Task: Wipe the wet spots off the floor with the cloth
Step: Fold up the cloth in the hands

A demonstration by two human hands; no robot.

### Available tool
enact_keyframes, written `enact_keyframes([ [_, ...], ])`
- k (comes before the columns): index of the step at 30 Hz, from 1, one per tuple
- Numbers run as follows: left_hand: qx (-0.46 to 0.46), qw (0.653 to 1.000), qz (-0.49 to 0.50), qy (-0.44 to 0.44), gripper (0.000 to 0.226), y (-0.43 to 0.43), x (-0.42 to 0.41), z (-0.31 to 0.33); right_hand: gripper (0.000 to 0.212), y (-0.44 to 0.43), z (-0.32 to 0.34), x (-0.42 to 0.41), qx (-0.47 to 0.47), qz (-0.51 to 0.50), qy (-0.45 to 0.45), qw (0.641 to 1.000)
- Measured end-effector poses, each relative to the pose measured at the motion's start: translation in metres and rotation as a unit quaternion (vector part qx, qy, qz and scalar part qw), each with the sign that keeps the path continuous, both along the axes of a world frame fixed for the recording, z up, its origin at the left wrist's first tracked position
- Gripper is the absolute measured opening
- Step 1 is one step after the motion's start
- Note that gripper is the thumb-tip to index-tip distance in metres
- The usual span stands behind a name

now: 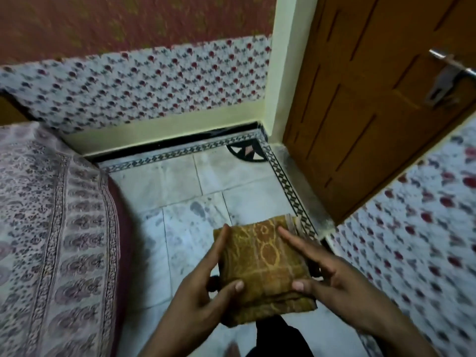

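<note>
A folded mustard-brown cloth with a yellow pattern is held in the air between both hands, above the floor. My left hand grips its left edge, thumb on top and fingers along the side. My right hand grips the right edge, thumb on top, forefinger laid across the cloth. Below lies a white marble tile floor. Dark damp smudges mark the tiles just beyond the cloth.
A bed with a printed sheet fills the left. A brown wooden door stands open at the right, with a metal latch. Patterned wall covering runs behind. A black-and-white tile border edges the floor.
</note>
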State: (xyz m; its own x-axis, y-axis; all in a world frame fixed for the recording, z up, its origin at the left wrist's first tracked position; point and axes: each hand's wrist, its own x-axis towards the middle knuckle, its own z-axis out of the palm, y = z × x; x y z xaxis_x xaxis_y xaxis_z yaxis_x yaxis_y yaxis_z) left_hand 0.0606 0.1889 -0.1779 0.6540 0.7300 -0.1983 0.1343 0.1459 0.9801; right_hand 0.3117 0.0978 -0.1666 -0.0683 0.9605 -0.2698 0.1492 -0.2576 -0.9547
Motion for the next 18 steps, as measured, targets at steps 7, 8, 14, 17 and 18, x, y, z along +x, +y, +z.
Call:
enact_keyframes([
  [7,-0.017,0.998,-0.056,-0.027,0.080,-0.042,-0.022,0.001,0.065,-0.074,0.013,-0.029,0.013,-0.053,-0.008,0.998],
  [8,-0.020,0.997,-0.065,-0.031,0.080,-0.047,-0.020,0.001,0.066,-0.084,0.013,-0.030,0.014,-0.065,-0.009,0.998],
  [14,-0.031,0.989,-0.142,-0.036,0.081,-0.083,0.007,-0.003,0.072,-0.156,0.013,-0.025,0.021,-0.141,-0.044,0.989],
  [17,-0.025,0.979,-0.199,-0.030,0.081,-0.104,0.029,-0.003,0.072,-0.203,0.013,-0.023,0.026,-0.195,-0.042,0.980],
  [18,-0.022,0.974,-0.223,-0.028,0.081,-0.116,0.039,-0.002,0.072,-0.224,0.012,-0.023,0.027,-0.219,-0.044,0.974],
])
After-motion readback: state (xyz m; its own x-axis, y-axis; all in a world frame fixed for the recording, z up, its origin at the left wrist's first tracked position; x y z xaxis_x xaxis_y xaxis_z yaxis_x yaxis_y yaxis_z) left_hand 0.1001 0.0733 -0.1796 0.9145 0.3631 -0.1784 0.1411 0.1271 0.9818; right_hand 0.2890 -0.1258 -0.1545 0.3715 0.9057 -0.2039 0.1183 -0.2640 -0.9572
